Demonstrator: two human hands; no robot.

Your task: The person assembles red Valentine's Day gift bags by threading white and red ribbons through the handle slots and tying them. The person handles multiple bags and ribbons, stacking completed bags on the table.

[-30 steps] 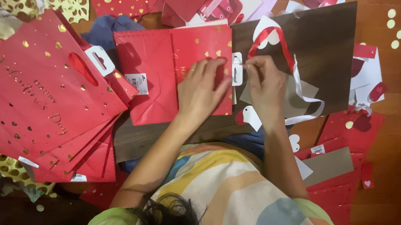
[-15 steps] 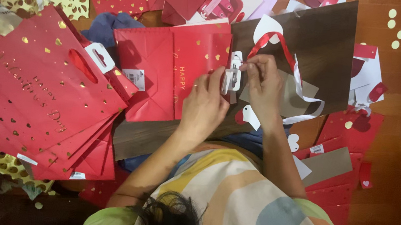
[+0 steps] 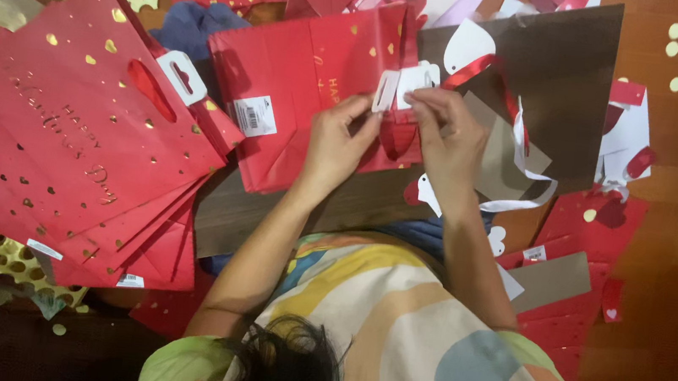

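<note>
white card tag (image 3: 404, 86) is pinched between the fingertips of the left hand (image 3: 336, 143) and right hand (image 3: 447, 139), at the top edge of a red gift bag (image 3: 308, 85). the bag lies flat, long axis left to right, mouth seemingly rightward. a hard tug could tear the tag or its ribbon (image 3: 476, 68).

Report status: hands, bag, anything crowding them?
Left hand and right hand both pinch the white tag on the red bag. Bag lies flat. Red ribbon beside the right hand; bag stack off to the left.
</note>
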